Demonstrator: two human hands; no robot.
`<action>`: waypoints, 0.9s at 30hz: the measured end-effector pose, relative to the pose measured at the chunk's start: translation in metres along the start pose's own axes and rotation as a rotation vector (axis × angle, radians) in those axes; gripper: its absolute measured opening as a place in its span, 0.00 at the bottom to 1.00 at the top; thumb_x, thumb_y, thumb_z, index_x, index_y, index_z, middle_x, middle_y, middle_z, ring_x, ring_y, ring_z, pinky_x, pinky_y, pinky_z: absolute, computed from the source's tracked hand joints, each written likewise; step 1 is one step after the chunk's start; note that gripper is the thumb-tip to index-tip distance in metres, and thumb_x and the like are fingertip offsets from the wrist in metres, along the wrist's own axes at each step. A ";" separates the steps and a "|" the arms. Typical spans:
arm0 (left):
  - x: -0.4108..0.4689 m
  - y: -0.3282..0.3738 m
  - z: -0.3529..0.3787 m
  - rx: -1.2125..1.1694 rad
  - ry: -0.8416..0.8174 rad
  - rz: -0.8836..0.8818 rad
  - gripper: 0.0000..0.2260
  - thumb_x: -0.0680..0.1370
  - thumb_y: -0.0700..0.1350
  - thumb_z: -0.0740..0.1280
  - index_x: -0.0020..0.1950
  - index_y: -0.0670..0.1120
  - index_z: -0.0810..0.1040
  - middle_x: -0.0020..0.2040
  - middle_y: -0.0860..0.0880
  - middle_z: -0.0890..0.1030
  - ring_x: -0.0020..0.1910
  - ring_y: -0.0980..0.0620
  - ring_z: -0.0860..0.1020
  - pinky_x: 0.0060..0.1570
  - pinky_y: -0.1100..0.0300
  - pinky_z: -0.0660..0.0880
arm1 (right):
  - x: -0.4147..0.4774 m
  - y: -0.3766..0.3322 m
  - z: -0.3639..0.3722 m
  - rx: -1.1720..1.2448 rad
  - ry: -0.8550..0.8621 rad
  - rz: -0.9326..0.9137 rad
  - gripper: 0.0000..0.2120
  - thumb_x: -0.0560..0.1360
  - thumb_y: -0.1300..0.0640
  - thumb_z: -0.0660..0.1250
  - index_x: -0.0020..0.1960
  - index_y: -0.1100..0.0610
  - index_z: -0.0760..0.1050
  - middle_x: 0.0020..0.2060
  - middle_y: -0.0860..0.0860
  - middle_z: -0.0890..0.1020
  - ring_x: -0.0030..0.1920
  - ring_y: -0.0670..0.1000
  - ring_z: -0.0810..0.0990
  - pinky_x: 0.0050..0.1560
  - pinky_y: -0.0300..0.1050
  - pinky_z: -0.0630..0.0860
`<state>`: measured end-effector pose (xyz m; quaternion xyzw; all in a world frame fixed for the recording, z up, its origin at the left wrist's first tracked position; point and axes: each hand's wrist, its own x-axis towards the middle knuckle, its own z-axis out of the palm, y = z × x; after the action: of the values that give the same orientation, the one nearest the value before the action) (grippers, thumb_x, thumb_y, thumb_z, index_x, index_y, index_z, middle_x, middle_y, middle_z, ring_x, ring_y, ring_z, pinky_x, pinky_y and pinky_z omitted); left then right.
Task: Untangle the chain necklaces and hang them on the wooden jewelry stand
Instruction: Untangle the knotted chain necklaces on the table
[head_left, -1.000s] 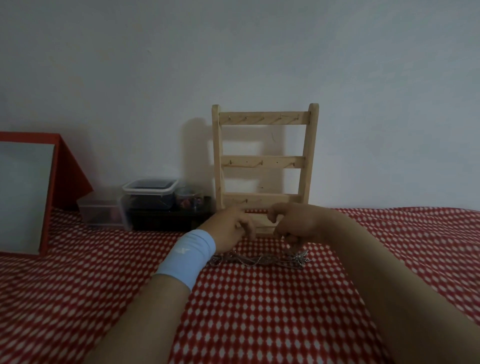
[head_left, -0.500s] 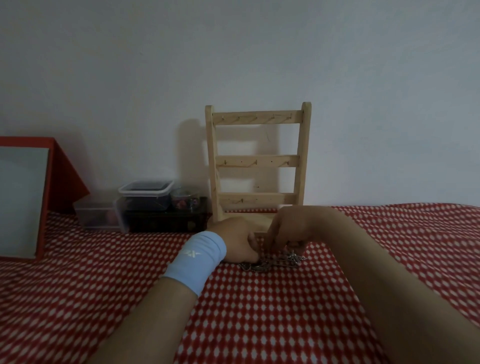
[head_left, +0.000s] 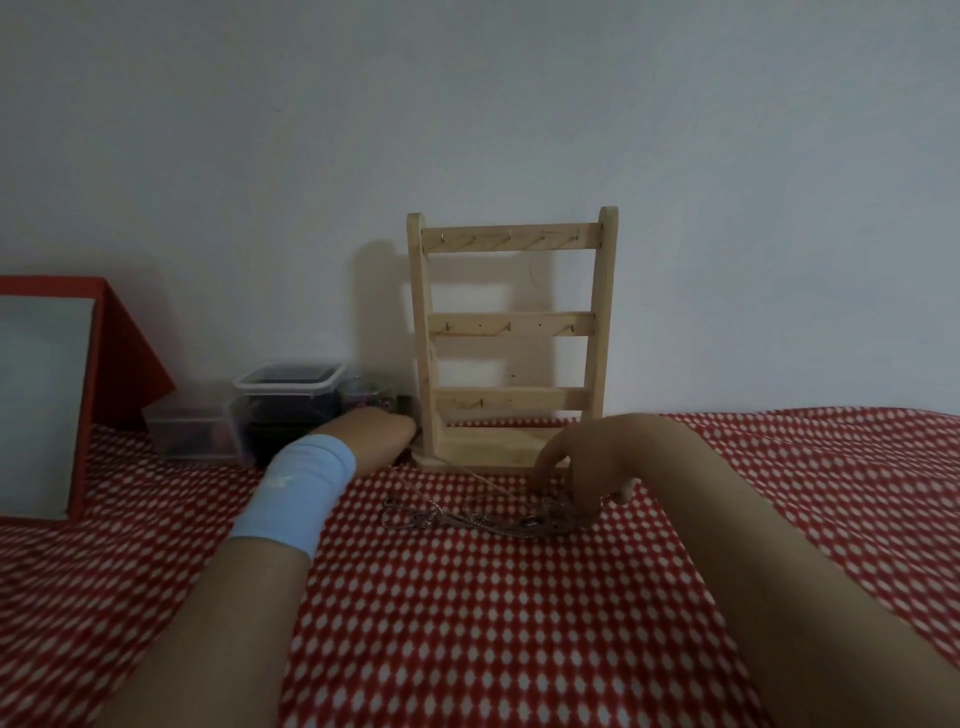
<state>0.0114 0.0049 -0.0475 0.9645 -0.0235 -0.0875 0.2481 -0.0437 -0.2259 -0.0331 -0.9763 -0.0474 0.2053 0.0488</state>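
Observation:
The wooden jewelry stand stands upright against the wall, its three hooked bars bare. A tangle of silver chain necklaces lies on the red checked cloth in front of it. My right hand arches over the tangle's right end, its curled fingertips pinching down into the chains. My left hand, with a light blue wristband, is by the stand's left foot. A thin chain strand runs taut from it toward my right hand. The left fingertips are hidden, so the grip itself does not show.
Clear plastic boxes and a small jar sit left of the stand against the wall. A red-framed mirror leans at the far left. The red checked cloth covers the whole surface.
My hands have moved apart: the left one went left to the stand's foot, drawing a thin strand out. The right stayed low on the tangle, which now lies more stretched out.

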 end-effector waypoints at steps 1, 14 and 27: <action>0.001 -0.010 -0.004 0.082 0.023 -0.040 0.17 0.82 0.43 0.54 0.65 0.36 0.73 0.47 0.41 0.78 0.55 0.41 0.77 0.51 0.56 0.71 | 0.000 -0.001 0.000 -0.021 0.004 -0.006 0.30 0.73 0.61 0.75 0.70 0.38 0.74 0.75 0.50 0.66 0.55 0.53 0.81 0.44 0.40 0.81; -0.022 0.041 0.032 0.041 -0.116 0.497 0.07 0.78 0.50 0.66 0.53 0.55 0.83 0.55 0.56 0.81 0.55 0.56 0.77 0.64 0.56 0.72 | 0.022 0.000 0.008 0.016 0.090 -0.033 0.19 0.68 0.49 0.80 0.57 0.48 0.82 0.48 0.42 0.79 0.56 0.49 0.77 0.58 0.46 0.75; -0.019 0.036 0.031 -0.881 -0.322 0.292 0.11 0.83 0.45 0.57 0.50 0.43 0.78 0.43 0.44 0.80 0.38 0.44 0.81 0.41 0.52 0.79 | 0.018 0.002 -0.001 0.736 0.467 -0.305 0.02 0.75 0.61 0.75 0.46 0.59 0.84 0.32 0.46 0.84 0.32 0.45 0.82 0.36 0.38 0.79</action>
<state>-0.0133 -0.0395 -0.0539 0.7286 -0.1573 -0.2016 0.6355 -0.0264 -0.2256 -0.0393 -0.8960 -0.1023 -0.0263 0.4314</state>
